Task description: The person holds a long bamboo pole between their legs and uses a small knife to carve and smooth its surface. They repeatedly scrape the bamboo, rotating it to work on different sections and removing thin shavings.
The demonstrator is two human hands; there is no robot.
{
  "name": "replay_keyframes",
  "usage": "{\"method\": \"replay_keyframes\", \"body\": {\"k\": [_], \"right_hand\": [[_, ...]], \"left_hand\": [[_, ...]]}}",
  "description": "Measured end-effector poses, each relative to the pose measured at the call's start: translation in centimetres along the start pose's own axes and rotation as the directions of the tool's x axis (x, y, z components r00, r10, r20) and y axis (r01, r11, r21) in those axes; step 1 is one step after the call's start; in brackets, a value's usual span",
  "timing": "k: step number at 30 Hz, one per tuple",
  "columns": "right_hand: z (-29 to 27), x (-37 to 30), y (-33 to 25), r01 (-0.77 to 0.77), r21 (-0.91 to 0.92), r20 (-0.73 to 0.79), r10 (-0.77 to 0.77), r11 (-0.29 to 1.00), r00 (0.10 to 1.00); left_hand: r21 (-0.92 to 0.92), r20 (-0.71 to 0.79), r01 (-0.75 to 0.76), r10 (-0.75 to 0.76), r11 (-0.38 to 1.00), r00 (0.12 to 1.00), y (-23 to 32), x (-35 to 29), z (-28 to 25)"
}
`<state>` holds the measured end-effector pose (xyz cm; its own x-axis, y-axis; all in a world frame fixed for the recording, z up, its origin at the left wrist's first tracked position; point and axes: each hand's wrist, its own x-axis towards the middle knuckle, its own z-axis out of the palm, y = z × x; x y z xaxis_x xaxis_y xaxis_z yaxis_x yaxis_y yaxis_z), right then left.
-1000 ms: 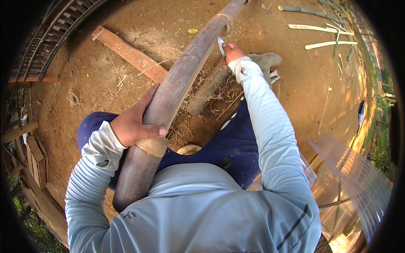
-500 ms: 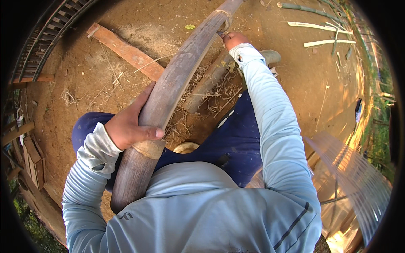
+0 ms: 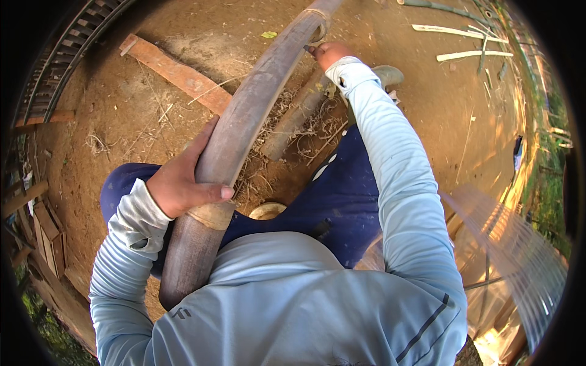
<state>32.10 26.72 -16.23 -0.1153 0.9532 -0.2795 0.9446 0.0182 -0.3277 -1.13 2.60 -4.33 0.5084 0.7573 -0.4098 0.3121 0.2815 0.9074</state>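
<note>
A thick grey-brown bamboo pole (image 3: 244, 116) runs slantwise from beside my body up to the far edge of view. My left hand (image 3: 189, 177) is wrapped over its near part, just beyond a pale node ring (image 3: 210, 215), thumb across the top. My right hand (image 3: 330, 56) is closed at the pole's far right edge. From its fingers pokes the dark tip of a small tool (image 3: 309, 48), touching or nearly touching the pole; the rest is hidden in the fist. A thin curled strip (image 3: 321, 29) hangs at the far node.
An orange-brown board (image 3: 177, 73) lies on the dirt left of the pole. Beneath the pole are a shorter log (image 3: 293, 119) and curly shavings (image 3: 259, 168). Pale split strips (image 3: 473, 55) lie at the far right. Clear corrugated sheeting (image 3: 519, 262) stands at the right.
The right hand and the tool tip have shifted slightly left and toward me along the pole, away from the far node. The left hand keeps its hold on the pole.
</note>
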Motion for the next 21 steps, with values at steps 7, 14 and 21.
{"method": "replay_keyframes", "body": {"k": [7, 14, 21], "right_hand": [[0.8, -2.3, -2.0, 0.08, 0.006, 0.002, -0.08, 0.997, 0.997], [2.1, 0.3, -0.3, -0.038, 0.03, -0.186, 0.043, 0.999, 0.982], [1.9, -1.9, 0.2, -0.054, 0.054, -0.107, 0.06, 0.997, 0.992]], "left_hand": [[-0.02, 0.002, 0.011, -0.011, 1.0, 1.0, 0.0, 0.0, 0.0], [-0.027, 0.016, 0.022, -0.021, 0.999, 1.0, 0.1, 0.2, -0.1], [-0.019, 0.0, 0.045, -0.045, 0.999, 0.999, 0.9, 0.0, 0.2]]}}
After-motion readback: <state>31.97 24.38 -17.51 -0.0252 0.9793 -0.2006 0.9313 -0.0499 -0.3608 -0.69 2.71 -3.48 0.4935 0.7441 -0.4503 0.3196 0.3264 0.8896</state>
